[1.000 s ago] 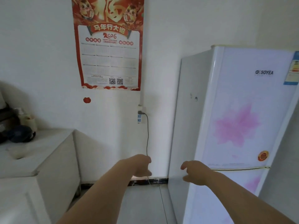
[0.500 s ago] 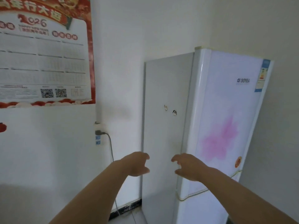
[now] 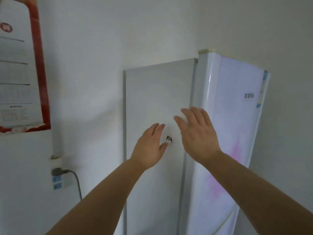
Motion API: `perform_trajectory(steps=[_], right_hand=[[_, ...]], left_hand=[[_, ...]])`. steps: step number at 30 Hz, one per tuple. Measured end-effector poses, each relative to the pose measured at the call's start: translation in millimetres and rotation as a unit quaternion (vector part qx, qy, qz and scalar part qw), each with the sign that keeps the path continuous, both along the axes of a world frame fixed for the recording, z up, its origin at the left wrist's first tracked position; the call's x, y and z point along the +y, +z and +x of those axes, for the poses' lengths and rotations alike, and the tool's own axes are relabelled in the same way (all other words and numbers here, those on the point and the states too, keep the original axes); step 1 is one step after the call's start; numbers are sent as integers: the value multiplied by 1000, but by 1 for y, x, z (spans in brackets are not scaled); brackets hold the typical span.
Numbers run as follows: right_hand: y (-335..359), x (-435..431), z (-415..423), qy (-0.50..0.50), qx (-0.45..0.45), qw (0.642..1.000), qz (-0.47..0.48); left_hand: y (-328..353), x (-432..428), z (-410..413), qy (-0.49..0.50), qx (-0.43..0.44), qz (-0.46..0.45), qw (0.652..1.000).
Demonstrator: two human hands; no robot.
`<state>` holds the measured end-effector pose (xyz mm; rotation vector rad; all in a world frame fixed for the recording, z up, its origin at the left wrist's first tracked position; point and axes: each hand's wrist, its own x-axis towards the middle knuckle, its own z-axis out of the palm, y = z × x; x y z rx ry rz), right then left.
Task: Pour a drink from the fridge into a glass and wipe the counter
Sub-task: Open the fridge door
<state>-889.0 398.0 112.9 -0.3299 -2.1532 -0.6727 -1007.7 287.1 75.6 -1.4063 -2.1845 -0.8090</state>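
Note:
A tall white fridge with a pink flower print on its door stands at the right, its door shut. Its grey side panel faces me. My left hand is raised in front of that panel, fingers apart, holding nothing. My right hand is higher, fingers spread, near the front left edge of the door; whether it touches the fridge is unclear. No drink, glass or counter is in view.
A red-bordered wall calendar hangs at the upper left. Below it a wall socket holds a plug with a grey cable running down. A small dark sticker sits on the fridge side between my hands.
The view has swung right and closer to the fridge; the counter at the left has left the frame. Both hands have risen and opened, the right one higher.

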Motion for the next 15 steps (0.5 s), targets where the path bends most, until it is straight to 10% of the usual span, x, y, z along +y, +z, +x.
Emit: perform_trajectory(steps=[15], right_hand=[[-3, 34, -37, -145, 94, 979, 106]], left_hand=[[3, 124, -61, -194, 119, 202, 952]])
